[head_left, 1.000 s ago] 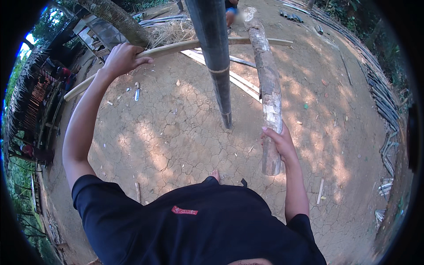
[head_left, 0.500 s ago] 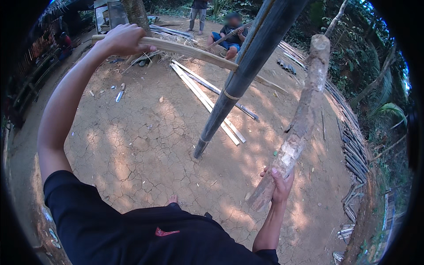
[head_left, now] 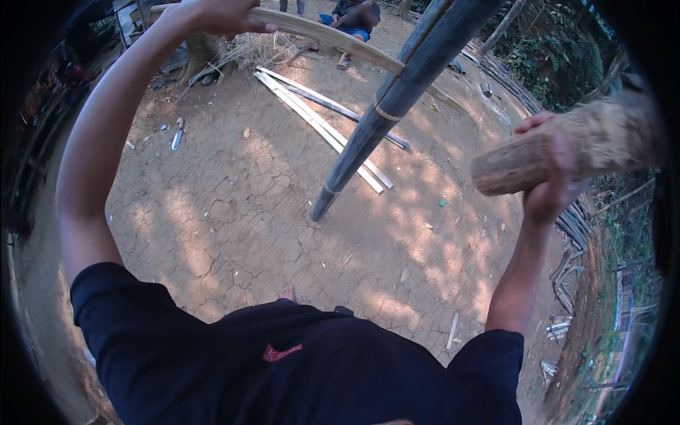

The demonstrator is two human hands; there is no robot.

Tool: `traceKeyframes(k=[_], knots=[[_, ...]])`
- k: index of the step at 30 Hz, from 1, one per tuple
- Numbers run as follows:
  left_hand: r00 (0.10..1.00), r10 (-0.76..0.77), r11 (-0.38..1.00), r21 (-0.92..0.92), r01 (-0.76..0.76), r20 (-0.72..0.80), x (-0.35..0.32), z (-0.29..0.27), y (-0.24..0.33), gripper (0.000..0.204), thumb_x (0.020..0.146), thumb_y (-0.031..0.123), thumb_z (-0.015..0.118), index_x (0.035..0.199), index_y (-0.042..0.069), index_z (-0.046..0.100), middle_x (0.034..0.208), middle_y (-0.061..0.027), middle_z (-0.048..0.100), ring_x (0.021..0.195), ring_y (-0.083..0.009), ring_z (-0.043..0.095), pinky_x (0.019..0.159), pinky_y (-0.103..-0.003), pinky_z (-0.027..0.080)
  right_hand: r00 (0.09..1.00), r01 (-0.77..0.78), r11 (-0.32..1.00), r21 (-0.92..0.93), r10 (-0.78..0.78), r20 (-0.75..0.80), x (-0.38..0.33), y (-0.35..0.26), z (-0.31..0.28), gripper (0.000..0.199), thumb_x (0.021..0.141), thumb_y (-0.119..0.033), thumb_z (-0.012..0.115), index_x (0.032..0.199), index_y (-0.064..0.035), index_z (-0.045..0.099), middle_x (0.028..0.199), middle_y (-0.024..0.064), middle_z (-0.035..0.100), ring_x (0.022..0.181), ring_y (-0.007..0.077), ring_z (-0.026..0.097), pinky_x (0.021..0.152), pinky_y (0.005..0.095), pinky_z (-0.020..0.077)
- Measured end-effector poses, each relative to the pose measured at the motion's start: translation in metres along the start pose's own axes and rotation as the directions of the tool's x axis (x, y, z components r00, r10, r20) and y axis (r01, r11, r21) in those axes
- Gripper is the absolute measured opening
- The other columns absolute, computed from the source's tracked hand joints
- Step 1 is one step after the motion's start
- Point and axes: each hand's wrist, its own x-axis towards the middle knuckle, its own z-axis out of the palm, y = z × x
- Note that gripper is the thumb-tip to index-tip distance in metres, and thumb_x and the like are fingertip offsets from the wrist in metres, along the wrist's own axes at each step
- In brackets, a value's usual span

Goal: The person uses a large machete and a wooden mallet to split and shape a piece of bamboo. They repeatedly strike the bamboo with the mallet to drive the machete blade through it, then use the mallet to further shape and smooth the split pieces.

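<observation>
Head view: log (head_left: 567,152) in right hand (head_left: 552,180).

The log (head_left: 567,152) is rough, fibrous wood; the dark pole (head_left: 397,106) looks like smooth bamboo; the ground (head_left: 234,212) is dry, cracked, matt earth.

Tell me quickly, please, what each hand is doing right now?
Left hand: closed on the pale bamboo strip.
Right hand: closed around the rough wooden log.

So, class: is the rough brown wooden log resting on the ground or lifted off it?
Lifted. The right hand grips the rough brown wooden log in the air, its cut end clear above the cracked dirt ground.
</observation>
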Motion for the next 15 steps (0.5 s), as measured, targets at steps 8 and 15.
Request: traceKeyframes(k=[8,15], knots=[[0.662,0.285,0.938,0.344,-0.043,-0.694,0.037,0.108,-0.058,0.110,0.082,0.090,0.032,0.144,0.002,0.049,0.139,-0.0283,0.053,0.141,-0.0343,0.042,0.117,-0.051,0.035,0.316,-0.925,0.374,-0.065,0.853,0.415,-0.120,0.064,0.043,0.081,0.079,-0.021,0.081,0.145,0.0010,0.038,0.112,0.0094,0.060,0.100,0.0166,0.062,0.087,0.0327,0.0521],[0.979,0.164,0.935,-0.296,-0.194,-0.121,0.030,0.171,0.022,0.078,0.090,0.075,0.048,0.108,0.003,0.067,0.087,-0.0209,0.069,0.087,-0.0360,0.069,0.079,-0.052,0.053,0.599,-0.771,0.636,-0.022,0.736,0.315,-0.161,0.052,0.067,0.083,0.078,-0.020,0.084,0.144,0.0031,0.040,0.124,0.0117,0.058,0.113,0.0181,0.059,0.095,0.0342,0.0485]])
